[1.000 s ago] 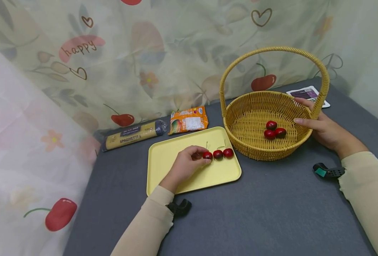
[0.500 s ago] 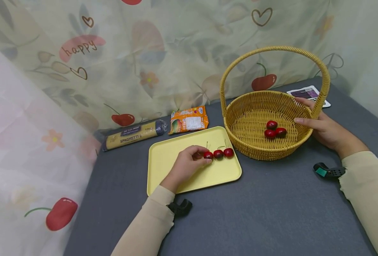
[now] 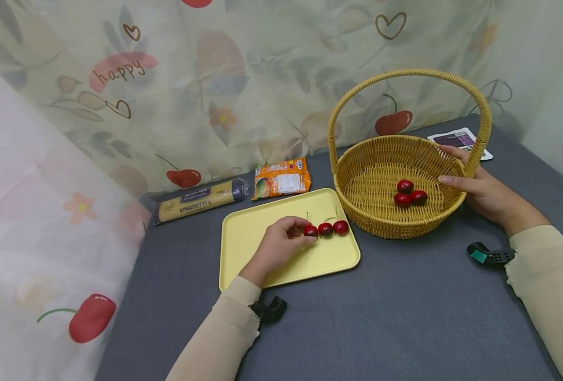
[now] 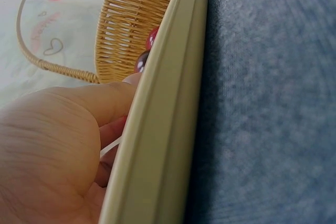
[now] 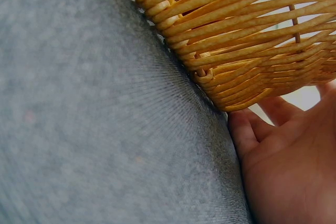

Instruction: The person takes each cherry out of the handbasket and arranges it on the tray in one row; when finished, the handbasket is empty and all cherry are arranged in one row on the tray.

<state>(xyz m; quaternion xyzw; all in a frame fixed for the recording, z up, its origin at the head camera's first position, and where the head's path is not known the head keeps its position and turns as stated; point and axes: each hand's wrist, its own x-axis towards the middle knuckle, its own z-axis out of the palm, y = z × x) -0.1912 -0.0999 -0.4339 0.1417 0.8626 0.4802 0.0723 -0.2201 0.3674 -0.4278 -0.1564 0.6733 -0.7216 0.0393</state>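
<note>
On the pale yellow tray (image 3: 243,248) three cherries with stems sit in a row. My left hand (image 3: 281,242) pinches the leftmost cherry (image 3: 311,230) between thumb and fingers; the middle cherry (image 3: 326,229) and the right cherry (image 3: 341,227) lie beside it. To the right stands a woven basket (image 3: 372,225) with a tall arched handle, and three red cherries (image 3: 405,186) rest on its floor. My right hand (image 3: 488,196) grips the basket's right side, thumb over the rim near the handle's foot. In the left wrist view the tray's edge hides most of the left fingertips.
Behind the tray lie a spaghetti pack (image 3: 200,201) and an orange snack packet (image 3: 282,179). A white and purple card (image 3: 457,138) lies behind the basket. A printed curtain (image 3: 262,79) hangs along the back of the grey table (image 3: 357,317).
</note>
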